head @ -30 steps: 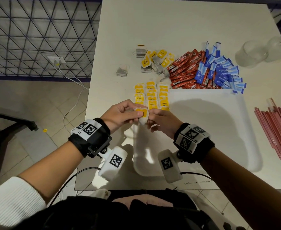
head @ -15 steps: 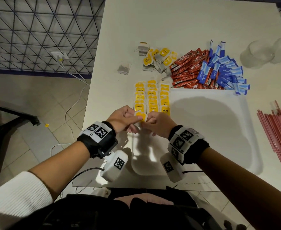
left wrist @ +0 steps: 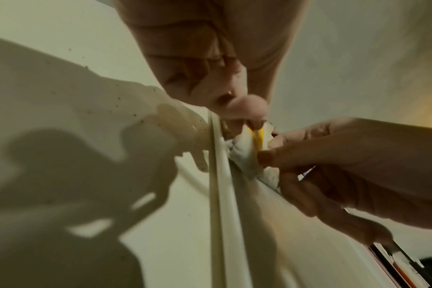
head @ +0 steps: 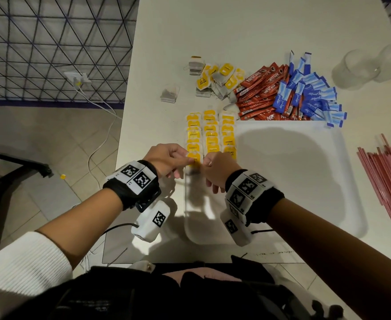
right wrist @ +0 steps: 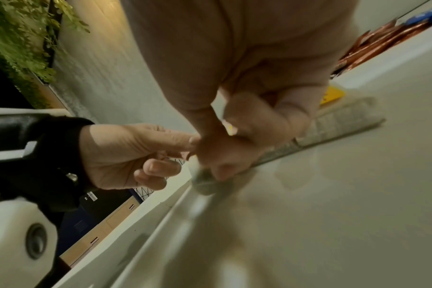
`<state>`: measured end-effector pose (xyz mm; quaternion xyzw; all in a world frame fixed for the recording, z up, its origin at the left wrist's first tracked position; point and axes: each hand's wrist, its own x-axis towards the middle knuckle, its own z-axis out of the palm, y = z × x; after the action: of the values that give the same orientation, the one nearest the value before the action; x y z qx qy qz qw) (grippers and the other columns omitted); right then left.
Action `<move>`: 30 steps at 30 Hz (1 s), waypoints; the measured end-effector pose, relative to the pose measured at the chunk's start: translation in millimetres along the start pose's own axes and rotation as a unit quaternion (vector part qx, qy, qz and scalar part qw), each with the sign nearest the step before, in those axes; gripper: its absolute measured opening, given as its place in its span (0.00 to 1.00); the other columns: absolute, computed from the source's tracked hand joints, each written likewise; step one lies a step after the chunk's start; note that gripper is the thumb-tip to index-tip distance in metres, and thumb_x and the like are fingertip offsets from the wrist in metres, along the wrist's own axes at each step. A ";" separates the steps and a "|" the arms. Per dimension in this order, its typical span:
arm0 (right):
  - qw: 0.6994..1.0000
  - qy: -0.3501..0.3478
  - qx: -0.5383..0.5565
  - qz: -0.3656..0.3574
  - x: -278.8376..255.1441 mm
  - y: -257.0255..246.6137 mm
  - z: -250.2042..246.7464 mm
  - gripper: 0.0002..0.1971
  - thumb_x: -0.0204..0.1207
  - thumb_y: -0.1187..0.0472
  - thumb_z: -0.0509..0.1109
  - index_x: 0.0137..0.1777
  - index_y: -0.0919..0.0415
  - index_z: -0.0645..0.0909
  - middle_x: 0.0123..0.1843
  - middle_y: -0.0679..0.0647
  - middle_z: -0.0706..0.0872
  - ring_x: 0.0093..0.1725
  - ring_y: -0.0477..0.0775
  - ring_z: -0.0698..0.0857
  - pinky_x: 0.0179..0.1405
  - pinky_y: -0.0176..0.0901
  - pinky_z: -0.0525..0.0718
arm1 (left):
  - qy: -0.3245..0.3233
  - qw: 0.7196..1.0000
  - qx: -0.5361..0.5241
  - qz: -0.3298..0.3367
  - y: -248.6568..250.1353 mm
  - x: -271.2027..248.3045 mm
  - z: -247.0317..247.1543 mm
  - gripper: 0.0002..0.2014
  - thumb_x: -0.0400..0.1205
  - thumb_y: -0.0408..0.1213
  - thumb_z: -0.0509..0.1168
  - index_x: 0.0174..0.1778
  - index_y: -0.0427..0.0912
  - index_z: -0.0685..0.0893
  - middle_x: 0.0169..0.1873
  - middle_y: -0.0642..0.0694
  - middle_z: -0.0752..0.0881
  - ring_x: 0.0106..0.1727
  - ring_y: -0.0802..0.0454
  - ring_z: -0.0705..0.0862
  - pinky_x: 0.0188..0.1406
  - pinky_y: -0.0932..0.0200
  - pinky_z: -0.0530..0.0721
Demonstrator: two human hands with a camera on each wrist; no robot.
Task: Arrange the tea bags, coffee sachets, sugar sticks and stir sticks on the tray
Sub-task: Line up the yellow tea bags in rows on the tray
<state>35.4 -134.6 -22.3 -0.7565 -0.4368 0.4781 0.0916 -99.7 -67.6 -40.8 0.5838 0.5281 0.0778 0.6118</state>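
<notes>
A white tray lies on the table with three columns of yellow-tagged tea bags along its left side. Both hands meet at the near end of the left column. My left hand and my right hand each pinch one yellow-tagged tea bag between thumb and fingers, low over the tray. The left wrist view shows that tea bag by the tray's rim. Loose tea bags, red coffee sachets, blue sugar sticks and red stir sticks lie off the tray.
Two clear glasses stand at the table's far right. A single tea bag lies apart near the left table edge. A wire fence and a cable on the tiled floor are to the left of the table.
Both hands have moved forward and down with the tea bag, bringing it to the near end of the left column on the tray.
</notes>
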 end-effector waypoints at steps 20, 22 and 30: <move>0.994 0.037 -0.102 -0.016 -4.6 1.5 9.5 0.10 0.77 0.55 0.65 0.48 0.56 0.66 0.45 0.56 0.77 0.38 0.63 0.80 0.24 0.35 0.67 | 0.060 0.994 0.089 0.034 -8.5 17.8 3.4 0.12 0.75 0.41 0.73 0.30 0.50 0.76 0.24 0.53 0.76 0.23 0.63 0.75 0.22 0.76 0.71; 0.992 0.040 -0.114 -0.029 -5.5 0.3 12.5 0.09 0.77 0.55 0.64 0.48 0.55 0.67 0.49 0.58 0.80 0.48 0.67 0.85 0.17 0.33 0.69 | 0.060 0.993 0.103 0.028 -10.7 18.3 3.5 0.13 0.75 0.43 0.73 0.29 0.50 0.76 0.26 0.52 0.76 0.27 0.61 0.76 0.25 0.75 0.72; 0.986 0.043 -0.152 -0.051 -9.9 -2.5 7.3 0.03 0.80 0.58 0.61 0.47 0.54 0.69 0.55 0.59 0.83 0.45 0.60 0.81 0.41 0.41 0.74 | 0.050 0.987 0.152 -0.001 -7.3 5.9 -2.7 0.16 0.70 0.52 0.75 0.31 0.49 0.75 0.30 0.52 0.80 0.34 0.54 0.78 0.35 0.66 0.75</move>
<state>26.6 -142.5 -18.4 -0.7583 -0.5378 0.3680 0.0187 -102.9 -63.9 -49.3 0.6649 0.5643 0.0252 0.4887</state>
